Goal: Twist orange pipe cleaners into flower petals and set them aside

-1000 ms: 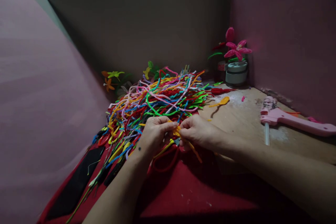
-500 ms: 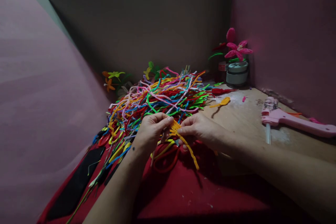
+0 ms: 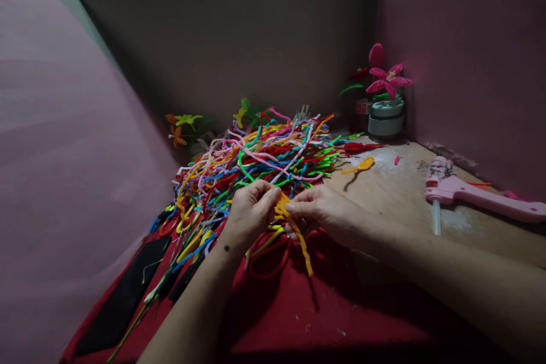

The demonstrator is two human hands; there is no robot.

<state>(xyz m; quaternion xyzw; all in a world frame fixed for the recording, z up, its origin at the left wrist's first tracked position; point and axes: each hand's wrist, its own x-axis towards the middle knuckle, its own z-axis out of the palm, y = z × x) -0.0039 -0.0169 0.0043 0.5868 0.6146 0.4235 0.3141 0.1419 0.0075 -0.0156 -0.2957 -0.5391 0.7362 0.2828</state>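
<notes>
Orange pipe cleaners, bunched side by side, are pinched between my two hands. My left hand is closed on their upper left end, thumb against fingers. My right hand grips them from the right with thumb and forefinger. One orange strand hangs loose below the fingers over the red cloth. Just behind my hands lies a large heap of multicoloured pipe cleaners. A red-handled loop, perhaps scissors, shows beneath my hands, partly hidden.
A pink glue gun rests on the board at right. An orange petal shape and a red one lie nearby. A pink flower stands by a grey container. A black phone-like slab lies at left.
The loose orange strand's lower end has swung slightly left. My right hand has shifted a little on the bunch; both hands still pinch it.
</notes>
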